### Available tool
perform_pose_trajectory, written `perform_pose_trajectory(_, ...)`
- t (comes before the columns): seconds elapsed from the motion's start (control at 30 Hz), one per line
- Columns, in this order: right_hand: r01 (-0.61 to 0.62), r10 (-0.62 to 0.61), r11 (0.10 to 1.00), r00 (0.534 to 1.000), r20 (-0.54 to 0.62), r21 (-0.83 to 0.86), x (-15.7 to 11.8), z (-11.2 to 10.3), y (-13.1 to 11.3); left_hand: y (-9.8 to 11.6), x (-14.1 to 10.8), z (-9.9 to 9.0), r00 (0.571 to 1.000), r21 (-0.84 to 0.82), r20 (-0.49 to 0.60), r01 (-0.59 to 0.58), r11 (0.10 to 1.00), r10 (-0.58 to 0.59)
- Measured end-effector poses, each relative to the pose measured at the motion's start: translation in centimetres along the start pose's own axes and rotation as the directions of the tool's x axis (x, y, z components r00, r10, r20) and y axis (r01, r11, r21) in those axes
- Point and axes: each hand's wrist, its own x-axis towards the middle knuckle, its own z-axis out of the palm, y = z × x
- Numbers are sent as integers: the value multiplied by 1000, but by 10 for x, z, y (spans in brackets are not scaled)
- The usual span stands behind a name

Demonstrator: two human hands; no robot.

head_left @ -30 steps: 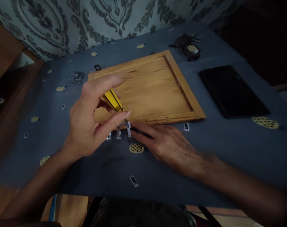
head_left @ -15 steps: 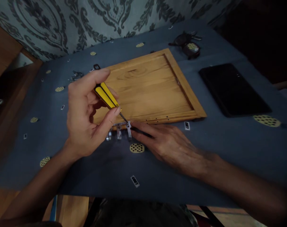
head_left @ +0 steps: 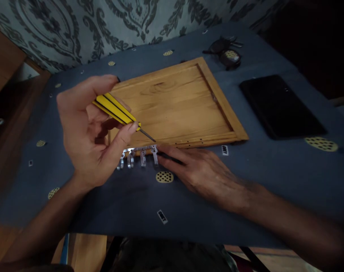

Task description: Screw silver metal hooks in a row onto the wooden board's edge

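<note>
My left hand point(head_left: 87, 132) is closed round the yellow and black handle of a screwdriver point(head_left: 116, 109), thumb and fingers pinching it. The thin shaft slants down to the right, its tip just above the end of a silver hook rail point(head_left: 154, 150). Several metal hooks hang from this rail along the near edge of a framed wooden board point(head_left: 172, 105), which lies on the table. My right hand point(head_left: 202, 170) reaches in from the right, its fingertips pressed at the rail's right end and the board's edge. What lies beneath those fingers is partly hidden.
Right of the board lies a black tablet-like slab point(head_left: 282, 107). Sunglasses point(head_left: 228, 53) rest near the back of the table. A dark blue patterned cloth point(head_left: 126, 211) covers the tabletop, and a patterned wall point(head_left: 140, 19) rises behind. Small holes dot the board's near edge.
My left hand has shifted left and tilted the screwdriver flatter, lifting its tip off the end hook. More of the hooks show now. My right hand has stayed in place.
</note>
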Motion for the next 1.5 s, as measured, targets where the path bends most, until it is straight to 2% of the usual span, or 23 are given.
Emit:
perform_pose_trajectory(0.1,-5,5,1000,1000,22,4,0,0,0,4,2,-2,999,62,30,-32,998,30)
perform_pose_trajectory(0.23,-14,14,1000,1000,-5,5,-1,2,-1,10,2,-4,996,169,87,10,986,-25)
perform_pose_trajectory(0.43,15,-14,1000,996,-86,11,-2,2,-1,5,-2,-2,997,66,76,-10,998,5)
perform_pose_trajectory(0.53,16,-15,1000,997,-82,11,-1,1,0,2,-5,-2,997,75,73,4,997,-9)
perform_pose_trajectory(0.67,12,-12,1000,997,-75,8,0,1,0,1,-7,-4,992,59,121,22,998,-29)
perform_pose_trajectory(0.93,11,-11,1000,998,-65,5,-1,3,-1,-1,-6,-7,986,96,166,1,995,-17)
perform_pose_trajectory(1.23,18,-18,1000,998,-58,-8,-1,2,0,-2,-5,-7,985,90,170,-6,996,-10)
perform_pose_trajectory(1.4,13,-13,1000,998,-57,-8,-1,3,0,-3,-2,-9,983,180,164,-116,977,87)
perform_pose_trajectory(1.5,26,-26,1000,995,-94,1,-2,3,0,-2,-1,-10,982,196,167,-124,973,92)
